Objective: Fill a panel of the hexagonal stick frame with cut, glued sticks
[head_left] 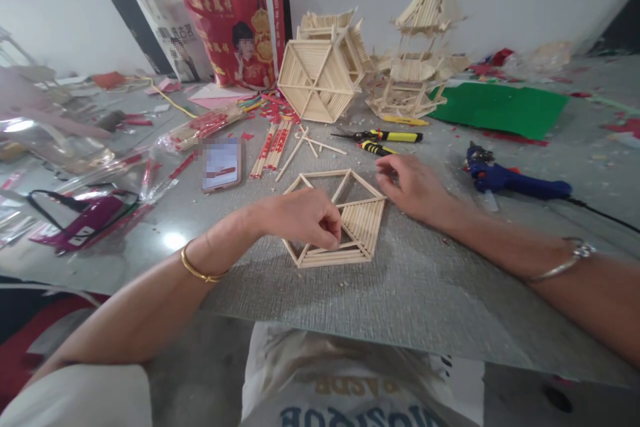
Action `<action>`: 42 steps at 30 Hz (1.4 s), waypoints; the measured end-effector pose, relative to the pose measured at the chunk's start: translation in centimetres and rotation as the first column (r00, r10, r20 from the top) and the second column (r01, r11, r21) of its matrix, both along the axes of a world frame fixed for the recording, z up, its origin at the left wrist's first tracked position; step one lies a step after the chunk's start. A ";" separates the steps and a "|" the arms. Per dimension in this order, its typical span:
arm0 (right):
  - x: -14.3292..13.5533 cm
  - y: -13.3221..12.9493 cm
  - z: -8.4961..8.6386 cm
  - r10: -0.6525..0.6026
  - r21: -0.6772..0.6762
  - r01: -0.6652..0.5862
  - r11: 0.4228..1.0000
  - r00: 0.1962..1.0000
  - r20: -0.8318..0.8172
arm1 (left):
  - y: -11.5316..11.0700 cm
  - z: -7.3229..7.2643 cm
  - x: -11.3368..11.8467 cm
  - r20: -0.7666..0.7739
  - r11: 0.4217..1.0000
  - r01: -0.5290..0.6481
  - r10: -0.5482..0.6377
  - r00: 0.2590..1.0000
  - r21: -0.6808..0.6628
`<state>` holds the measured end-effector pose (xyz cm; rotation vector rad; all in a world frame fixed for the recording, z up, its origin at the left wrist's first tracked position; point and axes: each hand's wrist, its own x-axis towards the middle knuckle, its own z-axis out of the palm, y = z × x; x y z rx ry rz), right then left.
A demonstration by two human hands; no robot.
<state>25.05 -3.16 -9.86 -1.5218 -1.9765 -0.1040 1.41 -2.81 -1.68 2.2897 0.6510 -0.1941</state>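
Note:
A flat hexagonal frame of pale wooden sticks (364,223) lies on the table in front of me. Its right-hand section is filled with sticks side by side, and a few more sticks line the near section. Over the frame, my left hand (307,217) points down with fingers pinched together at the near section; whatever is between the fingertips is hidden. My right hand (413,187) rests by the frame's far right corner, fingers loosely bent and thumb apart, with nothing visible in it. Just beyond it lie yellow-and-black handled pliers (395,137).
A blue glue gun (520,181) with a cord lies right. Behind stand a hexagonal stick model (317,80) and a stick tower (425,13). A phone (221,165), loose sticks (293,155), red-printed stick bundles (273,147) and a green sheet (500,110) surround the work.

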 end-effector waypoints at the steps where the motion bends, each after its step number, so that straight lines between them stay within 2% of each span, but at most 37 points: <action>1: -0.1 0.0 0.1 -0.004 -0.005 0.004 1.000 1.000 0.004 | 0.0 0.0 0.0 -0.005 1.000 -0.004 0.004 1.000 -0.001; 8: -0.3 -0.2 0.6 -0.006 -0.034 0.006 0.999 1.000 0.021 | 0.2 -0.1 -0.1 -0.005 1.000 -0.007 0.007 1.000 0.013; 14: -0.2 -0.1 0.6 -0.010 -0.033 0.011 0.999 0.999 0.034 | 0.1 0.0 0.0 -0.036 1.000 -0.017 0.017 0.999 -0.020; 23: -0.4 -0.2 0.4 -0.007 -0.035 0.007 0.999 1.000 0.008 | 0.0 0.1 0.0 -0.051 1.000 0.001 -0.001 0.999 0.015; 25: 0.0 -0.1 1.2 -0.028 0.003 0.028 1.000 1.000 0.009 | -0.1 0.5 0.0 -0.023 0.998 -0.025 0.026 0.999 0.057; 27: 1.1 0.1 2.9 -0.087 0.096 0.083 0.992 0.996 0.032 | -0.1 1.0 -0.1 0.039 0.993 -0.084 0.081 0.996 0.088; 29: 2.6 0.6 5.0 -0.175 0.186 0.159 0.970 0.982 0.073 | 0.1 1.5 -0.4 0.116 0.987 -0.150 0.144 0.983 0.051; 30: 3.3 0.9 6.0 -0.225 0.182 0.202 0.962 0.968 0.113 | 0.2 1.7 -0.6 0.148 0.983 -0.181 0.178 0.973 0.009; 32: 4.5 1.9 7.6 -0.297 0.064 0.290 0.955 0.927 0.232 | 0.6 1.8 -0.9 0.206 0.968 -0.226 0.244 0.948 -0.107; 34: 4.9 3.3 8.1 -0.285 -0.108 0.343 0.933 0.889 0.359 | 0.9 1.8 -1.1 0.275 0.938 -0.253 0.315 0.908 -0.236; 38: 3.8 6.7 7.1 -0.124 -0.309 0.284 0.908 0.885 0.448 | 1.3 1.4 -1.4 0.414 0.856 -0.269 0.460 0.785 -0.441; 42: 2.4 9.8 6.6 0.007 -0.500 0.253 0.828 0.888 0.461 | 1.8 1.0 -1.7 0.474 0.773 -0.263 0.579 0.663 -0.577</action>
